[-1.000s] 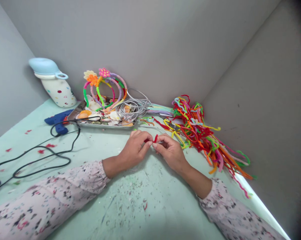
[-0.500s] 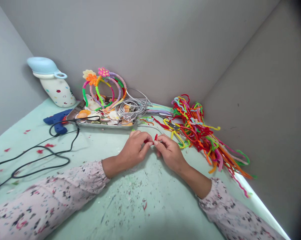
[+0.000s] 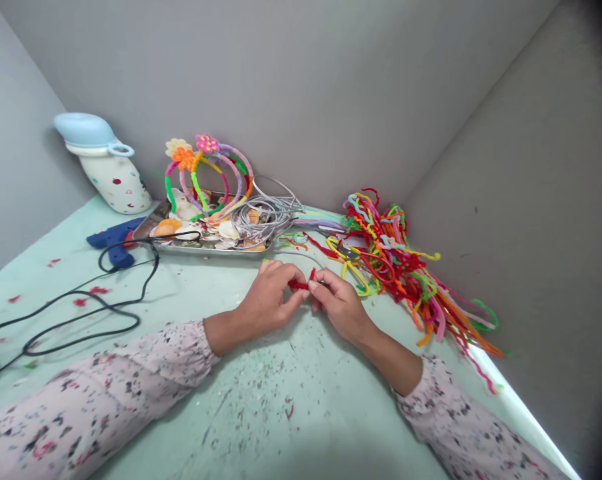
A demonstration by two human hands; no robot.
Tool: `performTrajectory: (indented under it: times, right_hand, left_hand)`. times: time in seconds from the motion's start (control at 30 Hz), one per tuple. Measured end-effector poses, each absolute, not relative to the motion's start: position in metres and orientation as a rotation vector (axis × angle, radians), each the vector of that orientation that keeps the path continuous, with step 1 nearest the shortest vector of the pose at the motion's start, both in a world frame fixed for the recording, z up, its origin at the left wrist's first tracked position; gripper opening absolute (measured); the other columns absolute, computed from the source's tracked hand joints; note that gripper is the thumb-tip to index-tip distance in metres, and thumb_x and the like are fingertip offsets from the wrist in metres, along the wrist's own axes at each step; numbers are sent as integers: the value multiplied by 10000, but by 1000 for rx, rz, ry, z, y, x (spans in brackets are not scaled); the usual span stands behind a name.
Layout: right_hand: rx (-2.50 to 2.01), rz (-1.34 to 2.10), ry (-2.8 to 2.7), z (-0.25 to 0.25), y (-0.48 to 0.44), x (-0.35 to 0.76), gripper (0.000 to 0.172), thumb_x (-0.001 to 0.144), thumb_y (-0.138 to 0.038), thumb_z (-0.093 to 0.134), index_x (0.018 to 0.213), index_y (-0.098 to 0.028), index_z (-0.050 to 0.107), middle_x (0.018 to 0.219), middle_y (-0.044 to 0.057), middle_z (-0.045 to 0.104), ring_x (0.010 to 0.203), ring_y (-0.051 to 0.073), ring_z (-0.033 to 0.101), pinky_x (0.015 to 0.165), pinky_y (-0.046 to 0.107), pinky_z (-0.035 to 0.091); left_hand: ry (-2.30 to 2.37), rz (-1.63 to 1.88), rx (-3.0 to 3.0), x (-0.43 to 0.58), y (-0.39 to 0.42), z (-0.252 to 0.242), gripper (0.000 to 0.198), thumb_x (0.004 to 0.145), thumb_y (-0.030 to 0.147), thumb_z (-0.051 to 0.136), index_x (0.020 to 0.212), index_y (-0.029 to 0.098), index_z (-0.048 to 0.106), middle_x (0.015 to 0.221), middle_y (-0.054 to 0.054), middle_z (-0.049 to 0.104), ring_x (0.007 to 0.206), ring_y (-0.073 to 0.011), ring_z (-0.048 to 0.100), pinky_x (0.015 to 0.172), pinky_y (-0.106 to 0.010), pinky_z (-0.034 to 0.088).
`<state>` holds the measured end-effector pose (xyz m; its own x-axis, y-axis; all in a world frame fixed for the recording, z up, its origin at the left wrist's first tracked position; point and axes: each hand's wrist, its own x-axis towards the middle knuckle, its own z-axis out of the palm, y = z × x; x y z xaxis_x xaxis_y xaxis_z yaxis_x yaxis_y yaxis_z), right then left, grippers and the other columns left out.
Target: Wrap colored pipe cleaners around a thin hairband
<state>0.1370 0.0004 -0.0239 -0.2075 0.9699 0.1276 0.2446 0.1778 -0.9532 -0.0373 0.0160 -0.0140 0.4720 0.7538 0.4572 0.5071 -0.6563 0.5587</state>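
A short red pipe cleaner (image 3: 299, 285), bent so that one end sticks up, lies between my two hands above the table. My right hand (image 3: 341, 303) pinches it at the bend between thumb and forefinger. On the other side, the curled fingers of my left hand (image 3: 268, 299) are around its loose length, with the thumb slightly below it. The left fingertips are partly hidden behind the pipe cleaner. Just beyond my right hand lie yellow-handled pliers or cutters (image 3: 349, 253), beside a heap of coloured pipe cleaners (image 3: 395, 260).
A metal tray (image 3: 215, 251) bears shells, coiled grey wire (image 3: 268, 217) and flower-trimmed headbands (image 3: 195, 177). Left of it are a blue glue gun (image 3: 113, 237), its black cord (image 3: 81, 293) looping over the table, and a white bottle (image 3: 113, 180). Red scraps (image 3: 99, 291) lie about. Walls stand behind.
My left thumb has moved down, away from the red pipe cleaner, and more of the red length shows between my hands. My right hand keeps its pinch almost unmoved.
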Motion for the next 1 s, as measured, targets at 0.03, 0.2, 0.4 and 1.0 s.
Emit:
performTrajectory:
  times: [0.03,0.2,0.4,1.0]
  right_hand:
    - [-1178,1093,-1622,-24,0,137,189,898,-353,501,786,-201,523,582,-53,511,536,100,465,540,228,369]
    - [-1145,1114,-1633,-23,-1,138,195,903,-351,493,787,-198,524,581,-54,501,530,100,455,526,227,352]
    - [-1151,1068,-1652,-22,-1,136,163,899,-338,501,815,-203,535,590,-51,508,541,106,480,531,228,361]
    - [-1138,1150,-1623,-25,0,138,154,883,-341,511,823,-200,535,591,-51,519,545,106,478,550,228,372]
  left_hand:
    - [1063,1000,2385,-37,16,-14,98,844,275,556,835,178,559,798,-14,615,800,-182,517,801,-360,368]
    - [1076,1047,2394,-36,16,-13,52,825,223,540,807,175,545,773,-10,603,779,-174,514,793,-358,370]
    - [1121,1048,2383,-36,16,-12,29,800,203,538,783,179,536,752,-8,595,757,-172,510,783,-356,374]
    - [1099,1068,2383,-35,15,-13,43,766,190,548,740,185,514,707,2,581,718,-160,508,765,-348,384]
